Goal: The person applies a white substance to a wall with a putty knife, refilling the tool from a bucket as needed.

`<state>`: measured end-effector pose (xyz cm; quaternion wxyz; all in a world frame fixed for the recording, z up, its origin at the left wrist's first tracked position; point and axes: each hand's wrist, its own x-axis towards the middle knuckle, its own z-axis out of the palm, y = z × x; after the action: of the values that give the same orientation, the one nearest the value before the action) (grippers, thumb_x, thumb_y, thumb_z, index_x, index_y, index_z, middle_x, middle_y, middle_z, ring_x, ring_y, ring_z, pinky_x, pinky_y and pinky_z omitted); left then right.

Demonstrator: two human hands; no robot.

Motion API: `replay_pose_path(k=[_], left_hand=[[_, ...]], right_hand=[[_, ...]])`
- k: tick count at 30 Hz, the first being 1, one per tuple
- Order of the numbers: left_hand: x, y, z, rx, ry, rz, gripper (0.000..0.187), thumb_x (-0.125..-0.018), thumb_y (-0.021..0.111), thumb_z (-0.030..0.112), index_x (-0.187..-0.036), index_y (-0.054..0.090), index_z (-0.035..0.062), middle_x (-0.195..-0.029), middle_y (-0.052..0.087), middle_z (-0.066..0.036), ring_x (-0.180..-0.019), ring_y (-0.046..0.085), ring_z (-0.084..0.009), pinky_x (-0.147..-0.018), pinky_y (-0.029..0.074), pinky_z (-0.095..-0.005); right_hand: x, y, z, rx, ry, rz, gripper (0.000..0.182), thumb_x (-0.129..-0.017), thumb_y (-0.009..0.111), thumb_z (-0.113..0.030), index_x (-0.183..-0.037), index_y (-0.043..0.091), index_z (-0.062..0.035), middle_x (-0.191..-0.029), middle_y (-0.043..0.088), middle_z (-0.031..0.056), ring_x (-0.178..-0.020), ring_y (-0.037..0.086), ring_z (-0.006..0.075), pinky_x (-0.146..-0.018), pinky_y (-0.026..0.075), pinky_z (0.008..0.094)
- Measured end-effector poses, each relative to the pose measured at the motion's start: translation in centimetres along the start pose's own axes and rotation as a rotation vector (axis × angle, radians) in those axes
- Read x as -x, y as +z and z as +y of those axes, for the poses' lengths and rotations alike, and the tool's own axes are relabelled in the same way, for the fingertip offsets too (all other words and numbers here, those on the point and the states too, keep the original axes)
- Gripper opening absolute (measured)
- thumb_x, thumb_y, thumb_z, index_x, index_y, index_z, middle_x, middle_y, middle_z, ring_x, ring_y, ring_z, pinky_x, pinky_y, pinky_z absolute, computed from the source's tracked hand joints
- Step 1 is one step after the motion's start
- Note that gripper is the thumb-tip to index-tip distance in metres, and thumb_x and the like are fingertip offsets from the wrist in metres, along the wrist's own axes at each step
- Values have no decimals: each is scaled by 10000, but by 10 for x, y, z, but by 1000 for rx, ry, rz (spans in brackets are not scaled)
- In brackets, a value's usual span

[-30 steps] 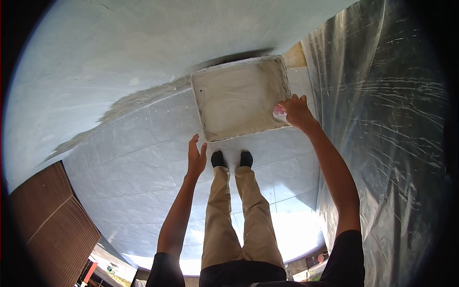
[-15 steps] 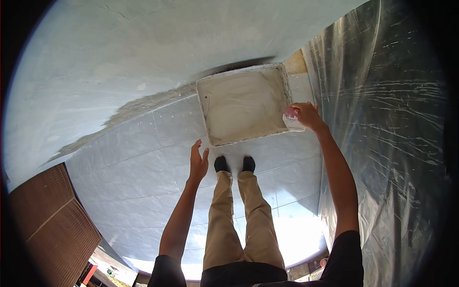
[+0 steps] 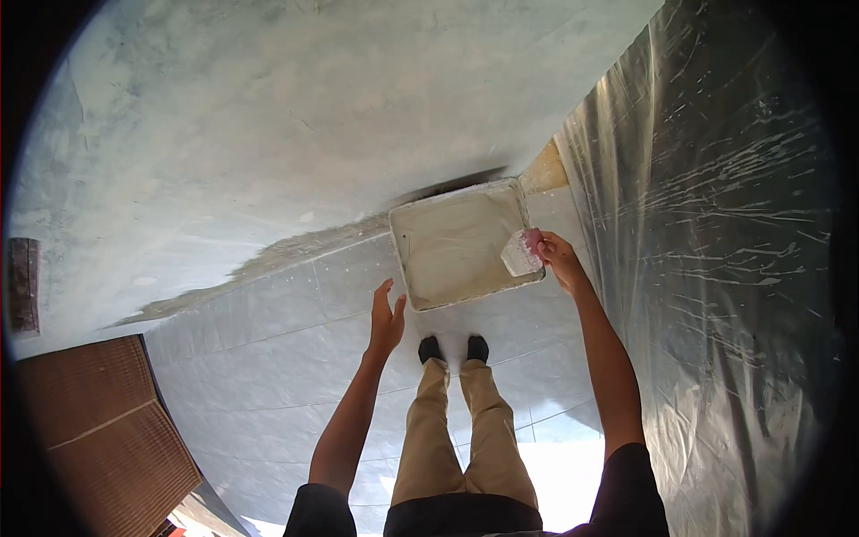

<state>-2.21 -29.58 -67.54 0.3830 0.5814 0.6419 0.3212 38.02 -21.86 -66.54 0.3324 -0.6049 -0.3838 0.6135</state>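
My right hand (image 3: 559, 257) grips a putty scraper (image 3: 521, 253) by its pinkish-red upper part. Pale putty coats the rest of the scraper, which is over the right side of a shallow rectangular tray (image 3: 414, 305). Smooth grey-white putty (image 3: 461, 242) is spread across the tray's inside, and dried smears line its rim. Just off the tray's lower left corner is my left hand (image 3: 386, 318), empty, with its fingers apart.
In front rises a wall (image 3: 295, 116) with a pale, patchy coat and a darker strip along its base. Creased plastic sheeting (image 3: 716, 233) with white splashes hangs at the right. My feet stand on the grey floor (image 3: 295, 358) behind the tray. A brown ribbed panel (image 3: 98, 421) is at left.
My view has tilted up, showing more wall. The scraper has turned and moved left from the tray's right edge to over the putty. My left hand remains empty near the corner.
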Motion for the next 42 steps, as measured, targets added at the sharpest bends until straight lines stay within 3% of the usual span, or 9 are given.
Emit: replay_pose_path(k=[3,11,16,22,25,30,34,36,42], left_hand=[[-26,-18,43,22,90,26,454,-993,564,167,-1373,443,-51,-1374,499,-245,-1290,488,-363,-1098,370,-422],[-101,-92,223,156,385,112,434,-988,558,137,-1389,461,4,-1393,518,-175,-1309,492,-299,-1100,370,-425],[-129,-154,349,176,613,178,439,-987,557,136,-1397,458,13,-1405,509,-165,-1321,480,-297,-1107,357,-431],[-140,-219,484,110,906,305,443,-988,538,130,-1405,441,15,-1421,477,-168,-1346,446,-309,-1134,321,-428],[-148,-244,539,42,1088,449,462,-989,519,124,-1429,416,30,-1456,438,-167,-1364,415,-325,-1133,323,-440],[-157,-272,609,-85,1194,652,475,-987,513,121,-1441,405,28,-1473,426,-157,-1397,378,-316,-1155,286,-449],[-174,-281,638,-168,1234,845,502,-976,521,132,-1449,390,22,-1500,379,-188,-1410,338,-349,-1158,274,-467],[-180,-282,645,-211,1226,935,497,-939,558,105,-1408,433,-1,-1492,377,-197,-1386,362,-369,-1138,306,-474],[-191,-277,645,-334,1155,1044,479,-926,578,108,-1377,470,-12,-1499,383,-188,-1388,363,-367,-1129,309,-479]], right_hand=[[15,9,-47,-295,-159,-83,337,-1007,602,-198,-1311,563,-60,-1008,644,-12,-851,554,74,-753,441,258],[83,25,-255,-476,-521,-117,309,-992,609,-124,-1285,540,-55,-1075,639,15,-913,600,105,-803,501,297],[129,26,-382,-510,-698,-36,291,-970,608,-45,-1257,556,-55,-1096,642,23,-916,634,108,-778,557,288],[184,20,-510,-471,-944,156,197,-962,633,-73,-1154,624,-32,-1061,677,52,-897,636,120,-774,562,294],[204,12,-565,-377,-1152,266,160,-966,641,-97,-1104,643,-18,-1023,685,56,-909,638,111,-792,559,289],[207,-14,-634,-192,-1419,430,132,-973,638,-95,-1063,669,-4,-1005,698,64,-922,646,118,-856,551,297],[208,-20,-673,53,-1746,664,161,-929,648,-2,-1081,699,-17,-1076,727,102,-1072,672,187,-956,523,315],[200,-24,-685,341,-1999,919,224,-878,680,46,-1084,715,-34,-1109,728,110,-1105,671,240,-954,528,322],[158,-40,-697,612,-2118,1039,264,-829,725,32,-1071,743,-71,-1126,735,62,-1119,660,257,-903,479,380]])
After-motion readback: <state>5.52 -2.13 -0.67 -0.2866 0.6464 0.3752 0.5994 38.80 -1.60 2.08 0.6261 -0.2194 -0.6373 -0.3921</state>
